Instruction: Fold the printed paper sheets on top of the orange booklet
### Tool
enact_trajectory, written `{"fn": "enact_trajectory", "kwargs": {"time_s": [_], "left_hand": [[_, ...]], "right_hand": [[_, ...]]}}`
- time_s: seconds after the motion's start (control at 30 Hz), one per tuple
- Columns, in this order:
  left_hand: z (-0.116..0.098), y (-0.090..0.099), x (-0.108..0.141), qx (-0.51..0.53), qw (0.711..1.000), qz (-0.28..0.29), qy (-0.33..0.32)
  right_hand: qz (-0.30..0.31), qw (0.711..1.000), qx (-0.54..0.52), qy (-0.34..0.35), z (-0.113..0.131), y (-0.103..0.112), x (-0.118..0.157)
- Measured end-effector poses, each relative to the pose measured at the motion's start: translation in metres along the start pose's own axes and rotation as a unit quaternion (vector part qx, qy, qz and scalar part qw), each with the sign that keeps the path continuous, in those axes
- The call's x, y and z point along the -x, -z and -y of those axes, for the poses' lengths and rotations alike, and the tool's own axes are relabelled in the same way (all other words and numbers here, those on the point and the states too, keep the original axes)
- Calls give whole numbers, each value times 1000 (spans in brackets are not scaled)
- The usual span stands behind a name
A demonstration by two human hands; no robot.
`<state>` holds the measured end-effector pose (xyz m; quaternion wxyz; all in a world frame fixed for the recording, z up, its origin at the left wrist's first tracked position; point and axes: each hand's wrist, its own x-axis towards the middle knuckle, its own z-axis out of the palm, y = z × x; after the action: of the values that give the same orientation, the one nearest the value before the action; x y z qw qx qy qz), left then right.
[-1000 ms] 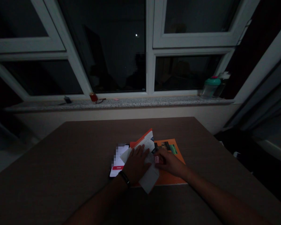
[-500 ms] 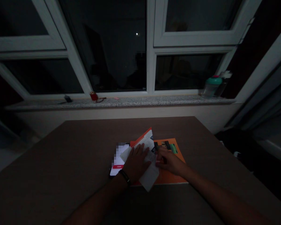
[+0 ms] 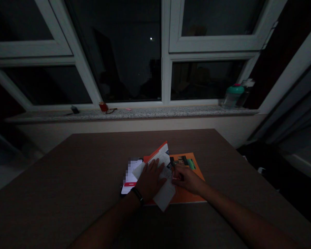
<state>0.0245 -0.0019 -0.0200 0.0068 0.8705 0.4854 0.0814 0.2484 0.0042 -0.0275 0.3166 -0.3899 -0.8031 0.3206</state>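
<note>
My left hand lies flat with its fingers spread on a folded sheet of printed paper, pressing it down. The sheet is white with an orange edge, and its upper corner points away from me. At the sheet's right edge, my right hand is closed with thumb and fingers together; what they grip, if anything, is hidden. Beneath both is an orange booklet or magazine with pictures near its top. A phone with a lit screen lies left of my left hand, partly under the paper's corner.
The brown table stands before a window with a speckled stone sill. On the sill are a small red jar, a small dark object and a bottle with a teal lid. Grey curtains hang at the right.
Both hands and the paper stay almost where they were. The view has shifted very slightly.
</note>
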Motion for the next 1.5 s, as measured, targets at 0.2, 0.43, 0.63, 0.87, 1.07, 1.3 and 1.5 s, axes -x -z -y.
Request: {"fn": "enact_trajectory", "kwargs": {"time_s": [0.2, 0.43, 0.63, 0.87, 1.07, 1.3, 1.5], "left_hand": [[-1, 2, 0, 2, 1000, 2, 2], [0, 0, 0, 0, 1000, -1, 0], [0, 1, 0, -2, 1000, 13, 1], [-1, 2, 0, 9, 1000, 8, 2], [-2, 9, 2, 9, 1000, -4, 6], [-17, 12, 6, 19, 999, -25, 27], [-26, 9, 15, 53, 999, -3, -2]], "right_hand": [[77, 995, -49, 39, 2, 5, 3], [86, 995, -36, 21, 4, 3, 4], [-30, 999, 11, 1, -8, -3, -2], [81, 996, -40, 23, -2, 3, 4], [53, 998, -9, 31, -2, 5, 6], [-25, 998, 19, 53, -4, 11, 3], [-16, 996, 82, 9, -12, 21, 2]]}}
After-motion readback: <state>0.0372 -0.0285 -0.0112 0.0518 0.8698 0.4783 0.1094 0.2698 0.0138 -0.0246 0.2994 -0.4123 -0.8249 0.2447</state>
